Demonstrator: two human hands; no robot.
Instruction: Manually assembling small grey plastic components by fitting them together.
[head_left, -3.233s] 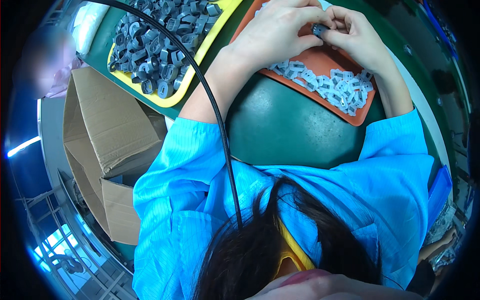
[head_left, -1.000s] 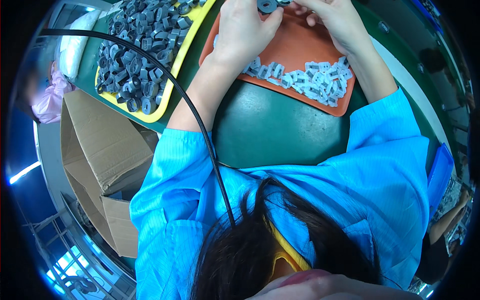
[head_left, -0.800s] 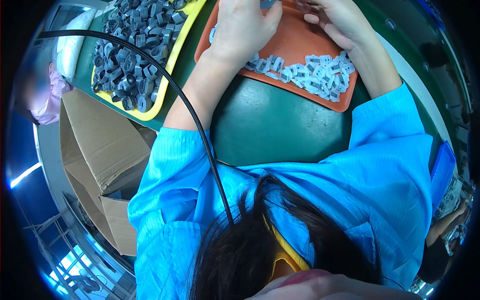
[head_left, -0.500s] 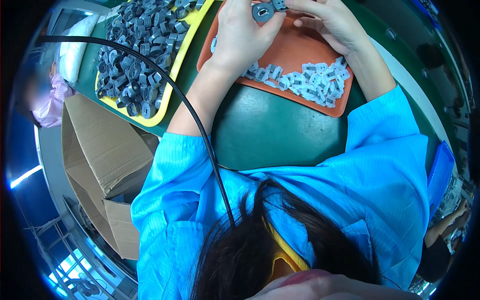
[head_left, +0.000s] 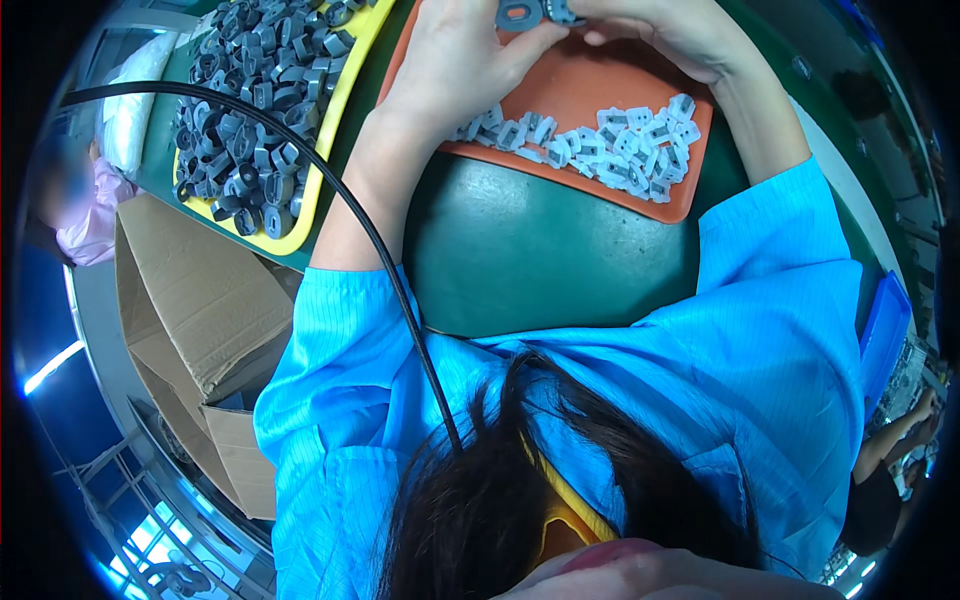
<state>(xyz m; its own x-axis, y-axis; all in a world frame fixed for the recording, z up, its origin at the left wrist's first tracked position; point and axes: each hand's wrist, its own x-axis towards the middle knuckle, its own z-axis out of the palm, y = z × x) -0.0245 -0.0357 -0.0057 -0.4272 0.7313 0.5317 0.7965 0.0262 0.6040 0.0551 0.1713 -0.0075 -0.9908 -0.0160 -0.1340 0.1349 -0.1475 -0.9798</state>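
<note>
My left hand (head_left: 462,62) and my right hand (head_left: 672,32) meet at the top edge over an orange tray (head_left: 588,112). Between their fingertips they pinch a small grey plastic part (head_left: 522,13) with an oval hole. The upper part of both hands is cut off by the frame edge. A row of small white plastic pieces (head_left: 610,145) lies along the near side of the orange tray, just under my wrists. A yellow tray (head_left: 318,130) heaped with several dark grey parts (head_left: 250,110) stands to the left of my left forearm.
Both trays rest on a green table (head_left: 530,260). A black cable (head_left: 370,250) arcs across my left arm. Open cardboard boxes (head_left: 190,310) stand on the floor at left. Another person's arm (head_left: 895,440) shows at the right edge beside a blue tray (head_left: 885,340).
My hands have stayed at the top of the orange tray, turning the grey part between the fingers. The view has shifted slightly; the trays have not moved.
</note>
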